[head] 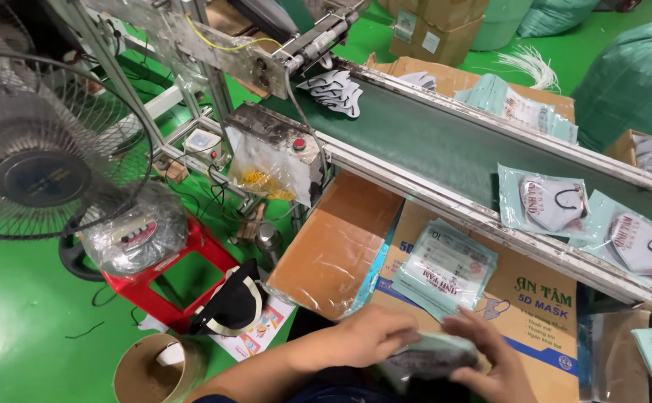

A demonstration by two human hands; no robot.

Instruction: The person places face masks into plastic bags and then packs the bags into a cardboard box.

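Two hands meet at the bottom centre of the frame: the left hand (pixel 370 336) and right hand (pixel 490 358) both close their grip on a blurred pack of masks (pixel 426 358). Just above it a stack of packs (pixel 445 269) lies on a printed carton (pixel 527 313). Across the upper right runs a dark conveyor (pixel 430 142) carrying bagged masks (pixel 546 201). Green floor (pixel 20 313) fills the left, with a fan (pixel 42 149) and red stool (pixel 169 276).
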